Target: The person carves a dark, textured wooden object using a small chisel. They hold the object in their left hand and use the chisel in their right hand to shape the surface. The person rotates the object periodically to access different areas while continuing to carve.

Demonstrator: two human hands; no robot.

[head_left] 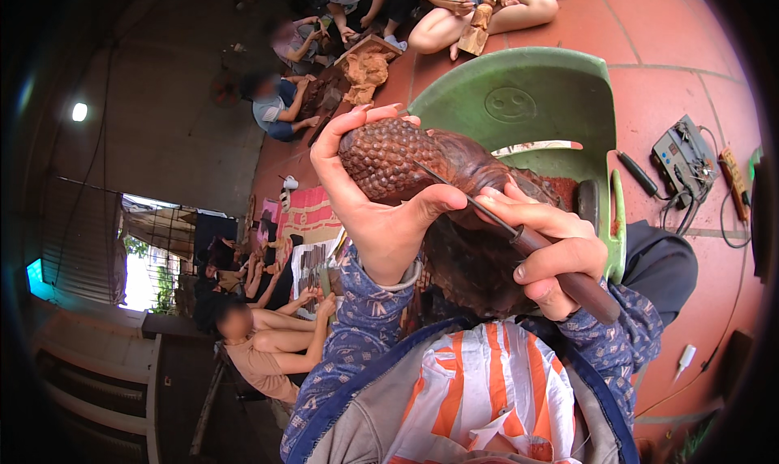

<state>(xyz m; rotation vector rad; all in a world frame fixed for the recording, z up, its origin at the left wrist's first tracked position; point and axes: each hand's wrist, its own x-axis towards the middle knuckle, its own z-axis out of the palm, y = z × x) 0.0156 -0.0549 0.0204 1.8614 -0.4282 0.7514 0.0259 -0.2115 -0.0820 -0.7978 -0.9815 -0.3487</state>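
A dark reddish-brown wooden carving [389, 157], its head covered in rows of small round bumps, rests between my hands over a green plastic chair [560, 91]. My left hand [369, 221] curls round the bumpy head, its thumb stretched to the thin metal blade of a carving tool [568, 279]. The tool's wooden handle is gripped in my right hand [560, 245], fingers wrapped round it and fingertips close to the blade. The blade lies across the bumpy surface near the carving's neck. My hands and sleeves hide much of the lower carving.
On the chair are a pale curved strip [535, 148], a dark block [586, 200] and reddish dust. A grey control box [686, 160] with cables and a power strip [734, 190] lie on the right tiles. An orange-striped plastic bag [487, 383] covers my lap. Several people sit left and far.
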